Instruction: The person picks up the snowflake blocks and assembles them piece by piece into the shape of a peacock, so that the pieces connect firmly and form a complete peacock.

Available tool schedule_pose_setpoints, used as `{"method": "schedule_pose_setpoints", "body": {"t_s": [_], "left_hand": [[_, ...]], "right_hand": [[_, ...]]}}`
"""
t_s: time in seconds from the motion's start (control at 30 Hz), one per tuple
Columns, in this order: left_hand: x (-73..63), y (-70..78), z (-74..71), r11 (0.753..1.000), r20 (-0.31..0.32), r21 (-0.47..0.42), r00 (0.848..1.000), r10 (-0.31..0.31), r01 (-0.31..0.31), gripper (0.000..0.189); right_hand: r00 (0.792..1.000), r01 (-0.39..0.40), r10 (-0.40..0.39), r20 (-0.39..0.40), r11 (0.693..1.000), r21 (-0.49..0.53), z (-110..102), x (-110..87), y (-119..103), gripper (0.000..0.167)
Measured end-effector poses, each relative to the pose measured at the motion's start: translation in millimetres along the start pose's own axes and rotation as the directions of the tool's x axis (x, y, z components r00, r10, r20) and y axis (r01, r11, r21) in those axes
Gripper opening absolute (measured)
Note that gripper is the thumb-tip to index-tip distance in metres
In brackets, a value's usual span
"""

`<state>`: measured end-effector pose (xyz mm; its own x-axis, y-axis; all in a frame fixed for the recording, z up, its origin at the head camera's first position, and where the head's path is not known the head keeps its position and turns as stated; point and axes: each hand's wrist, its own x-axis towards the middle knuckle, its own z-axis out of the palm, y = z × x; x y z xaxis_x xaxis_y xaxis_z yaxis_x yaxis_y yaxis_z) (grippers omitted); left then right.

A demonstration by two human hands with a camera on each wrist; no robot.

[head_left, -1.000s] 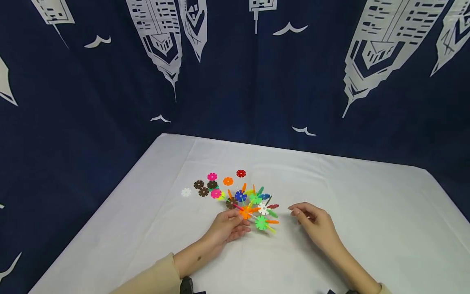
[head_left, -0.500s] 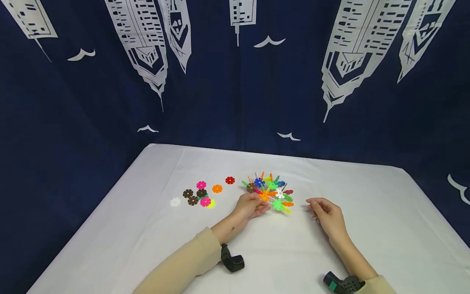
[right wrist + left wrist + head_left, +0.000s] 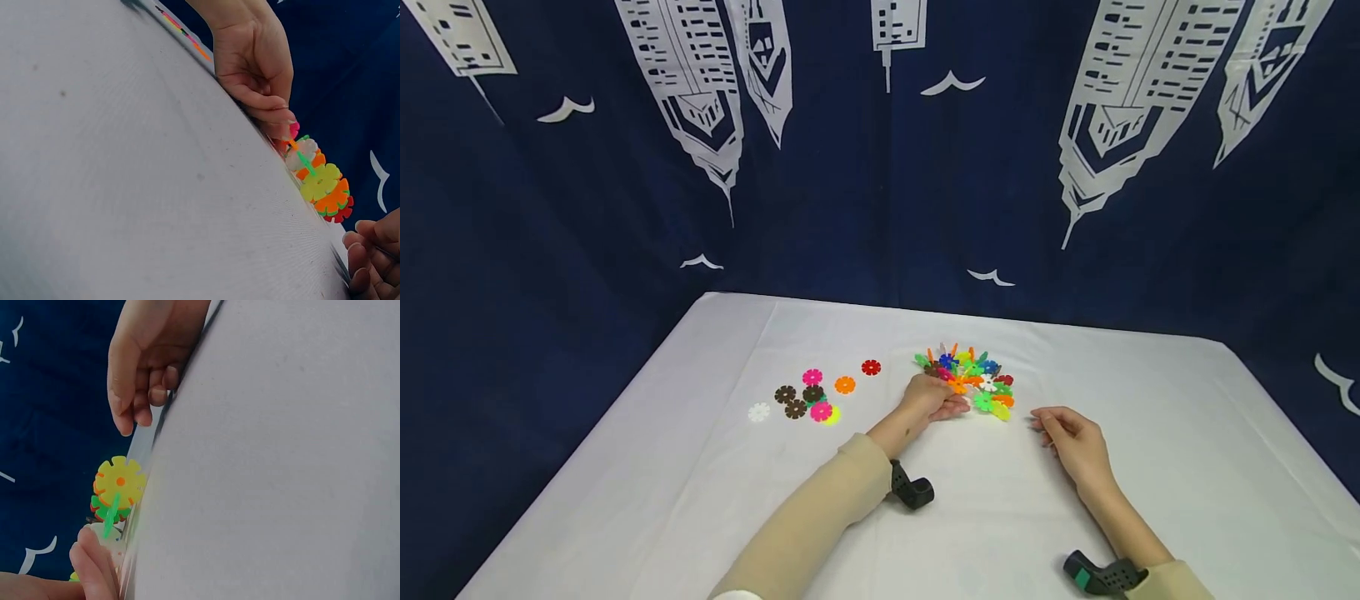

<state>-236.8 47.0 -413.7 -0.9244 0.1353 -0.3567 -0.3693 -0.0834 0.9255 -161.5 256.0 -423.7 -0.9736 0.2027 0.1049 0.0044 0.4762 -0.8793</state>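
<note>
A cluster of plastic snowflake discs point(image 3: 983, 402), joined edge to edge in many colours, sits at the middle of the table. My left hand point(image 3: 931, 400) grips its near left side, thumb by an orange disc. From the right wrist view, the fingertips of that left hand point(image 3: 256, 75) meet pink and orange discs, while a yellow disc point(image 3: 320, 181) faces the camera. My right hand point(image 3: 1077, 442) rests to the right of the cluster, apart from it, fingers loosely bent and holding nothing. The left wrist view has this right hand point(image 3: 147, 369) above the yellow disc point(image 3: 120, 481).
Loose discs lie left of the cluster: a white one point(image 3: 759, 412), several brown ones point(image 3: 795, 409), pink ones point(image 3: 821, 411), an orange one point(image 3: 845, 385) and a red one point(image 3: 871, 367). White cloth point(image 3: 700, 500) covers the table; a dark blue curtain point(image 3: 850, 208) hangs behind.
My left hand has carried the cluster to the right and farther back, away from the loose discs. The head view has shifted too. My right hand has stayed nearly still over the last half second.
</note>
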Motion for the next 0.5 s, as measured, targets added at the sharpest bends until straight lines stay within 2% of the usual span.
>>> {"method": "schedule_pose_setpoints", "body": {"t_s": [0.1,0.2,0.23,0.3,0.33,0.37,0.4,0.43,0.47,0.5], "left_hand": [[-2.6,-1.4,-11.0,1.0,0.016,0.003,1.0,0.014,-0.014,0.019],[-10.3,-1.4,-34.3,0.999,0.074,0.019,0.997,0.038,-0.04,0.025],[-15.2,-0.3,-45.7,0.997,0.101,0.043,0.993,0.062,-0.067,0.027],[-25.8,2.4,-75.2,0.979,0.154,0.107,0.976,0.155,-0.173,0.028],[-31.8,5.1,-93.0,0.957,0.171,0.163,0.962,0.213,-0.24,0.028],[-37.5,7.6,-112.0,0.92,0.183,0.224,0.941,0.284,-0.322,0.028],[-42.6,10.4,-132.2,0.876,0.189,0.278,0.917,0.352,-0.394,0.028],[-46.5,13.2,-152.8,0.822,0.187,0.342,0.89,0.415,-0.455,0.028],[-49.9,15.6,-172.9,0.774,0.172,0.392,0.866,0.469,-0.497,0.027],[-53.0,17.7,-192.0,0.733,0.148,0.445,0.849,0.507,-0.515,0.028]], "right_hand": [[1.0,-0.011,0.011,-0.001,1.0,-0.004,2.0,-0.6,1.7,0.032],[1.0,-0.016,0.016,-0.006,1.0,-0.008,3.8,-1.6,2.8,0.031],[1.0,-0.014,0.014,-0.007,1.0,-0.008,4.2,-2.1,2.8,0.03],[1.0,-0.003,0.003,-0.004,1.0,-0.003,5.4,-4.4,0.6,0.029],[1.0,0.013,-0.013,0.0,1.0,-0.006,6.4,-6.0,-1.2,0.028],[0.999,0.033,-0.033,0.009,0.999,-0.009,8.1,-7.7,-4.0,0.026],[0.998,0.055,-0.055,0.02,0.998,-0.009,10.6,-9.4,-7.3,0.024],[0.996,0.081,-0.08,0.038,0.997,-0.009,14.1,-11.0,-11.2,0.023],[0.992,0.107,-0.106,0.061,0.994,-0.007,18.5,-12.3,-15.8,0.021],[0.987,0.137,-0.136,0.09,0.991,-0.006,24.3,-12.7,-20.5,0.019]]}}
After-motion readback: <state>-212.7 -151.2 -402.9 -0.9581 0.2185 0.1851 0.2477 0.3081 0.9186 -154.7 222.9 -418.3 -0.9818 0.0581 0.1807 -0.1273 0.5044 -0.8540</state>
